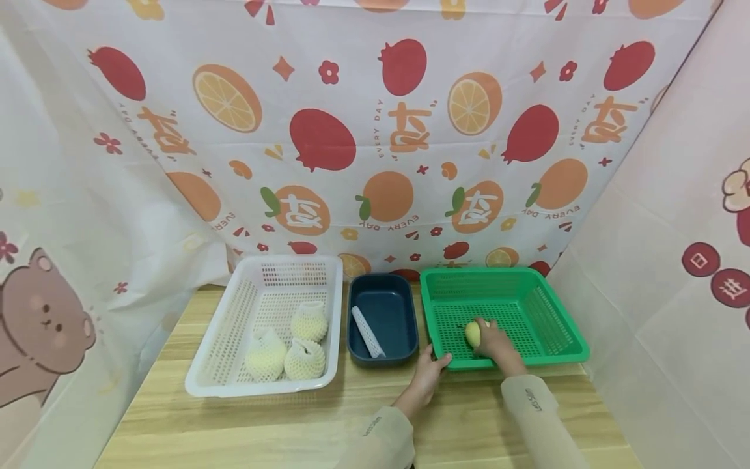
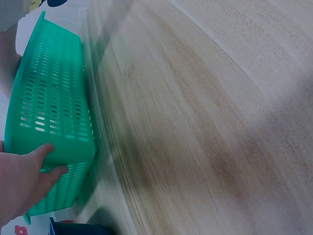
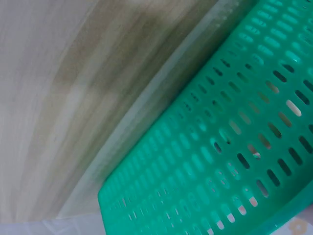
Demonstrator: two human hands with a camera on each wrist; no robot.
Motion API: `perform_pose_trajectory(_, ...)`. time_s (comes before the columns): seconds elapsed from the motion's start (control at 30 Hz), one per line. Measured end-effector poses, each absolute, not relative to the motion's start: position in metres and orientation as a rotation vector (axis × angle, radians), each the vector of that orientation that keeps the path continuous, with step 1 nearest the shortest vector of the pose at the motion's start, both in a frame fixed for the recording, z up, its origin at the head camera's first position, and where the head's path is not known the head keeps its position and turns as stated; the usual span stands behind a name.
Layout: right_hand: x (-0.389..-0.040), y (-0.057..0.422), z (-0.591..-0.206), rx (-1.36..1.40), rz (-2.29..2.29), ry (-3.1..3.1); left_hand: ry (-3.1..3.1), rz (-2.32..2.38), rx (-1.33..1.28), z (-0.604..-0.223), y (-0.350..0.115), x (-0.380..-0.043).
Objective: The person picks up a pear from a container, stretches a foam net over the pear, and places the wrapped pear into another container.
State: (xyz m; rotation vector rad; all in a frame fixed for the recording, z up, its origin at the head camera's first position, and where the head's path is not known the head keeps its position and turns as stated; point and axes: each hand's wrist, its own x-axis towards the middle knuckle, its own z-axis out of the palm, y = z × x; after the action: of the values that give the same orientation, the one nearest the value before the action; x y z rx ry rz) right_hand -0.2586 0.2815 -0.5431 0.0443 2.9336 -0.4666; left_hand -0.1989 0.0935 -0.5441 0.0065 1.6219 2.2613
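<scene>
My right hand [image 1: 493,341] reaches down into the green plastic basket [image 1: 510,360] and grips a yellow pear [image 1: 472,334] near the basket floor. A dark stem shows on the pear's left side; the palm side of this hand is hidden. At the basket's near left corner, my left hand [image 1: 430,374] holds the rim, its fingers spread around the corner in the left wrist view. The right wrist view shows the basket's slotted outer wall, which mostly hides that hand.
Left of centre stands a white basket [image 1: 205,368] with 3 pears [image 1: 266,357] in foam nets. Between the two baskets, a dark blue tray [image 1: 389,299] holds a rolled white foam net [image 1: 367,332]. A fruit-print cloth [image 1: 375,150] hangs behind the wooden table [image 1: 281,430].
</scene>
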Motion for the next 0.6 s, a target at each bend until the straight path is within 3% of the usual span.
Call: perform_pose_trajectory(0.6,-0.2613,0.2788,-0.5442,0.079,-0.588,2.986,1.684,2.222,0.009,-0.5453,0.0925,-0.1950)
